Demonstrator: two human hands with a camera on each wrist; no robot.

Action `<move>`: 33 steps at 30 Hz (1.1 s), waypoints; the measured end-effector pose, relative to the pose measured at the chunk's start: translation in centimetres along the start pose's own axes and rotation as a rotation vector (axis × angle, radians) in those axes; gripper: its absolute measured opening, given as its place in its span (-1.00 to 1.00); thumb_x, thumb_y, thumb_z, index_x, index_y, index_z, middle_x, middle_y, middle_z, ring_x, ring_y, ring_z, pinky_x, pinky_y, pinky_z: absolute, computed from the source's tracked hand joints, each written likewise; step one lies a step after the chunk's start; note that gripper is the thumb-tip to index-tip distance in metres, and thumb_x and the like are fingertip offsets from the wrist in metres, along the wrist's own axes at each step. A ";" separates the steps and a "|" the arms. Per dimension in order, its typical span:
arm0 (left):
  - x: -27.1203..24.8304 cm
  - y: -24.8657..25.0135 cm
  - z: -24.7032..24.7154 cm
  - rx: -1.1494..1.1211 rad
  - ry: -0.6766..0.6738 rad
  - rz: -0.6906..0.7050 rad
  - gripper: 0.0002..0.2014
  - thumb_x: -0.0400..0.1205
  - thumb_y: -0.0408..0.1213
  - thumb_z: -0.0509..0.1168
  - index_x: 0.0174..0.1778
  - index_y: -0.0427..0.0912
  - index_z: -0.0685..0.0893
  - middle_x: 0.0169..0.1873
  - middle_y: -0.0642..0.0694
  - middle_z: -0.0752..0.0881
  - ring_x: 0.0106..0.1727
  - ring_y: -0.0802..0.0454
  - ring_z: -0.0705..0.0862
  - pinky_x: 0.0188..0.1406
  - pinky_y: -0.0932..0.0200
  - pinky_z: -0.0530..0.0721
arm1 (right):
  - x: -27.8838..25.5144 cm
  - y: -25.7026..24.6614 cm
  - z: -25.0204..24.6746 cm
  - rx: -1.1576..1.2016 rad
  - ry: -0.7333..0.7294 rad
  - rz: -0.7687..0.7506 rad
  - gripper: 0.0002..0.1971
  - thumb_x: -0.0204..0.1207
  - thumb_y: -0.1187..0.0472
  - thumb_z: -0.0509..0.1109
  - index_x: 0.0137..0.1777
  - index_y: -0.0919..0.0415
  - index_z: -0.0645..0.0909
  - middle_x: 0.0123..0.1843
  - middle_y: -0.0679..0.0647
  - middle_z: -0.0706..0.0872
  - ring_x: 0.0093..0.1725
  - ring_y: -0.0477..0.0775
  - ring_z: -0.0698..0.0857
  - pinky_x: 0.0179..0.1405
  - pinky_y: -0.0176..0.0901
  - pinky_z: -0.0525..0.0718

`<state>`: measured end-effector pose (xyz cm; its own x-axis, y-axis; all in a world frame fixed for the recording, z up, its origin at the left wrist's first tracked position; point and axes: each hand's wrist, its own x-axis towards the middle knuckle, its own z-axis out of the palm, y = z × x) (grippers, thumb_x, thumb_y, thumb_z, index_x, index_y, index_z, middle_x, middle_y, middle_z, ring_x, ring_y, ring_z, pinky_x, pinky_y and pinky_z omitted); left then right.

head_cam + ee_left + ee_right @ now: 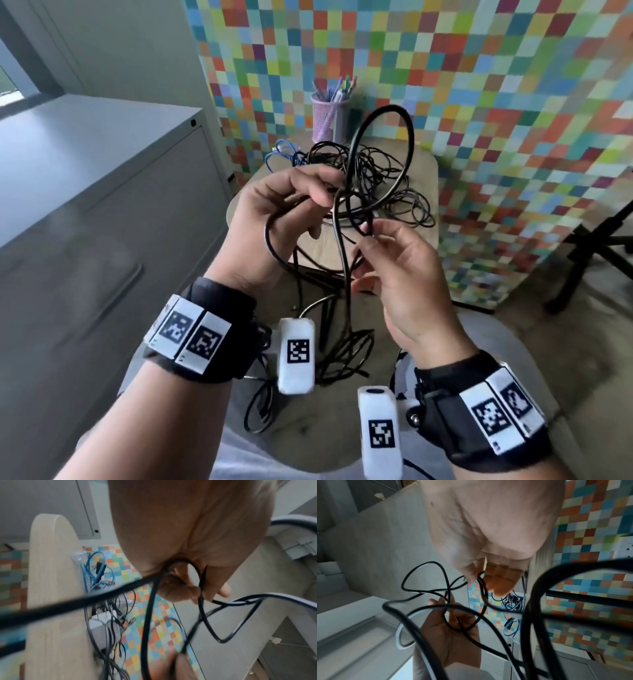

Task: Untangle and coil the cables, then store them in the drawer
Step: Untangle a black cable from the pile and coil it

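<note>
Your left hand (270, 219) curls round the black cable (383, 113); your right hand (394, 274) pinches it above the table (430, 178). Its lower end vanishes, blurred, among floor loops.

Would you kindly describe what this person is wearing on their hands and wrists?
Both hands, left hand and right hand, are bare: no gloves, no sleeves. Each wrist carries a black fabric band with white plates printed with black square marker codes, plus a white boxy camera unit bearing its own marker.
</note>
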<state>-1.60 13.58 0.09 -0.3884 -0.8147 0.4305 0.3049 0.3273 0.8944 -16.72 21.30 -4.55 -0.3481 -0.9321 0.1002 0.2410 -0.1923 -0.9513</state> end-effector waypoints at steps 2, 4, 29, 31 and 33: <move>0.6 0.1 -0.9 0.196 -0.047 -0.032 -0.93 0.59 -0.50 0.44 -0.19 -0.32 0.73 0.21 -0.22 0.71 0.09 -0.05 0.69 -0.04 0.15 0.65 | 0.3 -0.2 -0.4 0.071 0.050 -0.019 -0.87 0.75 0.38 0.38 0.09 0.14 0.68 -0.27 0.02 0.73 -0.39 0.02 0.63 -0.45 -0.06 0.75; 1.2 0.3 -2.3 0.466 -0.175 -0.064 -0.92 0.53 -0.33 0.56 -0.14 -0.23 0.81 0.25 -0.12 0.72 0.33 0.09 0.70 0.22 0.10 0.70 | 0.7 -0.3 -0.8 0.078 0.119 -0.046 -0.88 0.75 0.33 0.39 0.07 0.11 0.71 -0.29 -0.03 0.74 -0.40 0.00 0.65 -0.38 0.01 0.81; 0.1 -1.1 -1.5 0.036 0.241 -0.061 -0.69 0.82 -0.20 0.10 -0.07 -0.15 0.72 -0.50 -0.06 0.31 -0.57 0.03 0.21 -0.57 0.20 0.38 | 1.5 1.7 -1.2 -0.242 0.049 -0.213 -0.70 0.76 0.45 0.32 0.34 0.09 0.67 -0.08 0.16 0.84 -0.21 0.11 0.88 -0.29 -0.02 0.88; 0.1 -1.0 -1.5 0.028 0.198 -0.070 -0.71 0.78 -0.26 0.11 -0.09 -0.15 0.74 -0.44 -0.11 0.45 -0.56 -0.02 0.28 -0.50 0.14 0.45 | 1.6 2.0 -1.2 -0.223 0.039 -0.210 -0.66 0.79 0.45 0.28 0.31 0.02 0.69 -0.09 0.12 0.82 -0.14 0.10 0.89 -0.20 0.07 0.90; 0.0 -1.0 -1.8 0.062 0.144 -0.132 -0.69 0.69 -0.33 0.13 -0.20 -0.16 0.78 -0.34 -0.17 0.61 -0.56 -0.03 0.43 -0.37 -0.01 0.49 | 1.7 2.2 -1.4 -0.168 0.036 -0.188 -0.68 0.79 0.47 0.27 0.22 0.03 0.71 -0.11 0.06 0.81 -0.10 0.12 0.88 -0.17 0.14 0.89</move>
<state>-0.40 12.38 -1.05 -0.2916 -0.9112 0.2909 0.2040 0.2379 0.9496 -18.04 19.72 -6.90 -0.4051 -0.8729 0.2721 0.0159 -0.3043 -0.9525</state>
